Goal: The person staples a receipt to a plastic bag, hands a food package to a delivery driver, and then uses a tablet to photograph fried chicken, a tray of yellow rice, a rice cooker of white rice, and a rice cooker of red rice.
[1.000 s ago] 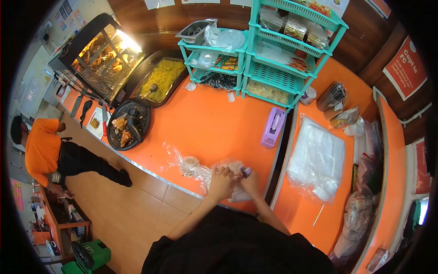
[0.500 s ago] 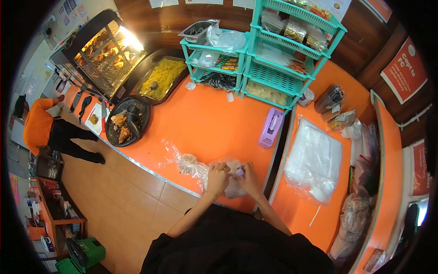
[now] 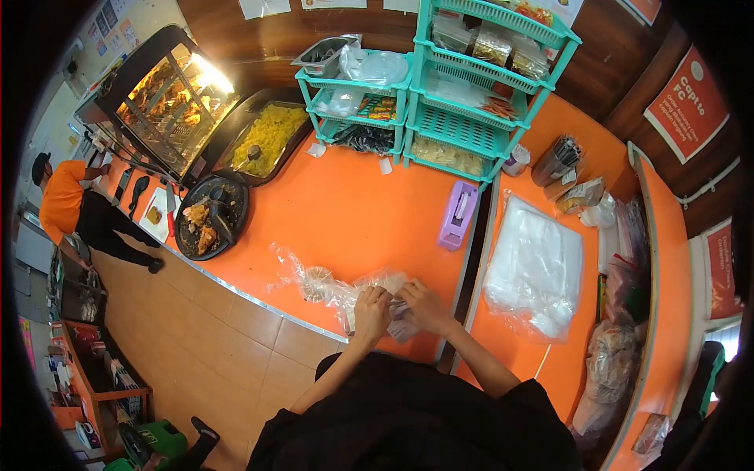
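Observation:
My left hand (image 3: 371, 312) and my right hand (image 3: 422, 308) are close together over the orange counter (image 3: 369, 220), near its front edge. The left fingers are closed on a clear plastic bag (image 3: 382, 280). My right fingers also press on this bag; a purplish-white piece shows beneath them, too small to make out. Left of my hands lies another clear bag (image 3: 316, 284) with pale contents, touching the first. A purple tape dispenser (image 3: 457, 215) stands further back on the right.
A black pan (image 3: 212, 213), a tray of yellow food (image 3: 267, 140) and a lit display case (image 3: 169, 102) are at the left. Green racks (image 3: 459, 129) stand behind. Plastic bags (image 3: 534, 267) lie at the right. A person in orange (image 3: 64, 196) stands far left.
My right hand has closed in toward my left, its fingers now over the purplish piece. A dark shoe and leg have appeared at the lower left. The view has shifted slightly.

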A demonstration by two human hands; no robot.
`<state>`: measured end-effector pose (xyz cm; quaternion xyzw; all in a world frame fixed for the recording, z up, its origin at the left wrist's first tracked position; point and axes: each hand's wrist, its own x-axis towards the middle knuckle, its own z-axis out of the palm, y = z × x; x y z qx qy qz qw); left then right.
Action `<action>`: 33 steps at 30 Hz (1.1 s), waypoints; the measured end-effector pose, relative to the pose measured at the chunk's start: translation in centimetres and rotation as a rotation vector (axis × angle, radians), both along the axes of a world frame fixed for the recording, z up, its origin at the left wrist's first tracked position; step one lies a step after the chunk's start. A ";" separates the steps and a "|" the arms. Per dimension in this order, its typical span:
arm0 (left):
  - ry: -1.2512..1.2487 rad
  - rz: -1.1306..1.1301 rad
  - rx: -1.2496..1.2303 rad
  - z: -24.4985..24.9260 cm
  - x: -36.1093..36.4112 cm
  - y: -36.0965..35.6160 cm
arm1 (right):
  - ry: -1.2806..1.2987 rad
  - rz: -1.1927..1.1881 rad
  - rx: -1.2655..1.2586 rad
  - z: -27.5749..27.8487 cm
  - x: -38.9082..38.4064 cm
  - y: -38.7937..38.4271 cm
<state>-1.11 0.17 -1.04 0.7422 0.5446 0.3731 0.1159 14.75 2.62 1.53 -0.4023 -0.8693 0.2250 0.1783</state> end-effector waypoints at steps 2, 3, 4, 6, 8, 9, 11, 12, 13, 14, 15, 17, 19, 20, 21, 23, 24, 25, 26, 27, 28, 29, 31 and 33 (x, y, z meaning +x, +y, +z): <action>-0.024 0.017 0.012 -0.3 0.1 -0.1 | 0.053 0.029 0.045 -0.3 -0.2 -0.2; -0.035 0.034 0.032 -0.4 0.2 -0.2 | 0.047 -0.059 0.023 -0.1 -0.5 -0.7; -0.046 0.050 0.054 -0.5 0.2 -0.2 | 0.043 -0.148 0.002 -0.1 -0.8 -1.1; -0.058 0.047 0.057 -0.7 0.4 -0.3 | 0.137 -0.217 -0.032 -1.8 -1.2 -2.0; -0.072 0.041 0.057 -0.5 0.4 -0.3 | 0.230 -0.289 -0.070 -2.8 -1.5 -2.3; -0.084 0.030 0.056 -0.4 0.4 -0.4 | 0.257 -0.301 -0.037 -2.9 -1.7 -2.4; -0.093 0.014 0.053 -0.4 0.3 -0.5 | 0.287 -0.317 -0.004 -3.2 -1.9 -2.5; -0.092 0.023 0.037 -0.4 0.2 -0.5 | 0.234 -0.308 0.022 -3.2 -2.0 -2.4; -0.090 0.030 0.022 -0.4 0.2 -0.5 | 0.181 -0.301 0.048 -3.3 -2.0 -2.3; -0.088 0.021 0.023 -0.4 0.1 -0.6 | 0.183 -0.310 0.050 -3.5 -2.2 -2.3; -0.109 0.036 -0.017 -0.1 0.1 -0.6 | 0.171 -0.298 0.101 -3.7 -2.4 -2.1; -0.130 0.044 -0.051 0.1 0.1 -0.5 | 0.157 -0.294 0.159 -3.9 -2.2 -1.8; -0.152 0.073 -0.101 0.3 0.1 -0.3 | 0.192 -0.238 0.058 -3.7 -1.8 -1.4; -0.152 0.070 -0.093 0.4 0.0 -0.1 | 0.193 -0.239 0.067 -3.5 -1.4 -1.2; -0.172 0.070 -0.144 0.9 -0.1 0.0 | 0.224 -0.224 0.032 -3.2 -0.9 -1.1; -0.191 0.070 -0.189 1.3 -0.2 0.2 | 0.256 -0.207 0.003 -2.8 -0.1 -0.7; -0.191 0.063 -0.192 1.3 -0.2 0.2 | 0.222 -0.190 -0.031 -2.8 0.3 -0.6; -0.189 0.055 -0.197 1.3 -0.3 0.2 | 0.189 -0.174 -0.065 -2.9 0.5 -0.5; -0.188 0.053 -0.194 1.2 -0.3 0.3 | 0.190 -0.175 -0.062 -3.1 0.4 -0.3; -0.207 0.058 -0.233 1.1 -0.3 0.4 | 0.159 -0.171 -0.017 -3.3 0.3 -0.1; -0.226 0.064 -0.274 1.0 -0.3 0.4 | 0.127 -0.166 0.026 -3.6 0.1 -0.1; -0.226 0.063 -0.272 0.9 -0.3 0.3 | 0.128 -0.167 0.029 -3.8 0.1 0.0; -0.232 0.071 -0.283 1.1 -0.4 0.3 | 0.116 -0.179 0.006 -3.8 -0.1 0.0; -0.208 0.041 -0.308 1.0 -0.5 0.5 | 0.187 -0.225 -0.034 -3.8 0.5 -0.4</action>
